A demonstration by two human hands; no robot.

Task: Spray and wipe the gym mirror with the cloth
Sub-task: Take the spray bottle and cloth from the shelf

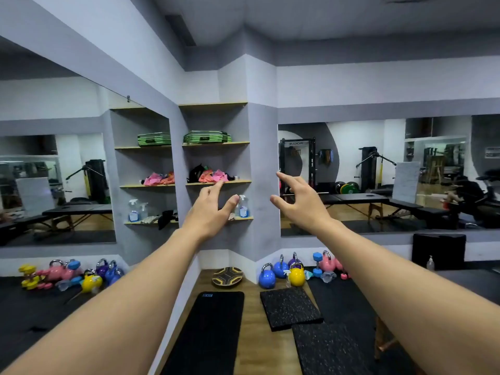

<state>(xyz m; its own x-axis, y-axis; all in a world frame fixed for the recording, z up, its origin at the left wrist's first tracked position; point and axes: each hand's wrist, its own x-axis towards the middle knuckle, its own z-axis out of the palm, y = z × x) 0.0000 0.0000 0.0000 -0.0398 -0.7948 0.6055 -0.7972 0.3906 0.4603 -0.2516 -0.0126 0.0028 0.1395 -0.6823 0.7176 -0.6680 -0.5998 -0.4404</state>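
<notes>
Two bare forearms stretch from the bottom corners toward the centre of the frame; between them, low in the frame, dark mats (208,331) lie on a wooden floor; further up, coloured kettlebells (281,272) cluster at the foot of the wall; the left hand (209,209) at centre is spread wide and holds nothing, its thumb just in front of a spray bottle (242,208); the right hand (296,197), just right of centre, is likewise spread and holds nothing; behind them, corner shelves (217,143) carry folded green pads and pink fabric, and the bottle stands on the lowest shelf beside a pale crumpled thing that may be the cloth, though it is too hidden to tell; the gym mirror (378,174) fills the right middle of the frame, with another mirror at left. The step in hand seems to be fetching supplies; it would go best to grip the bottle round its neck, upright, and gather the cloth with the other hand.
</notes>
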